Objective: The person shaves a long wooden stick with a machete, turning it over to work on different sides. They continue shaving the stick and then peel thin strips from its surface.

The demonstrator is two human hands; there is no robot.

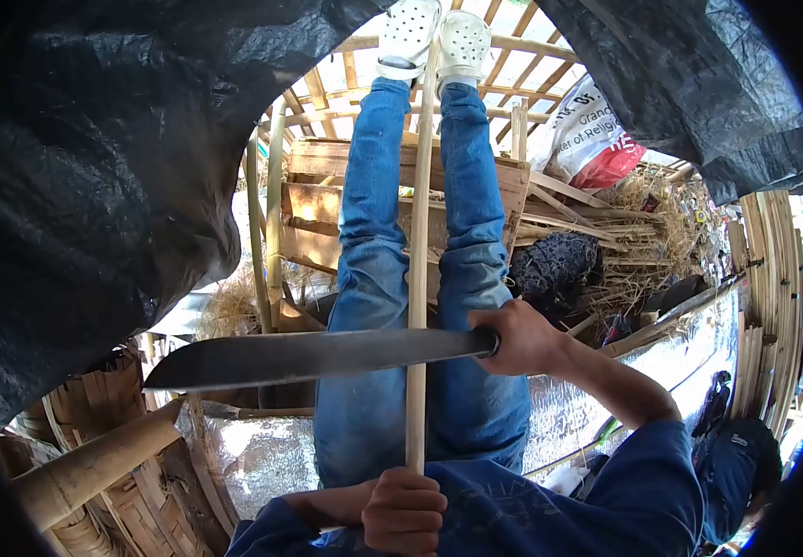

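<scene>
One long stick (420, 232) runs straight away from me, between my legs (373, 213), up to my white shoes (465, 45). My left hand (405, 511) is closed round the part near me. My right hand (520, 340), off to the stick's right, is closed on a big knife (327, 356). It points left across the stick; I can't tell if they touch.

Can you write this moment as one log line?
left hand: grips pole | right hand: holds knife | knife: crosses over pole, contact unclear | pole: between legs
</scene>
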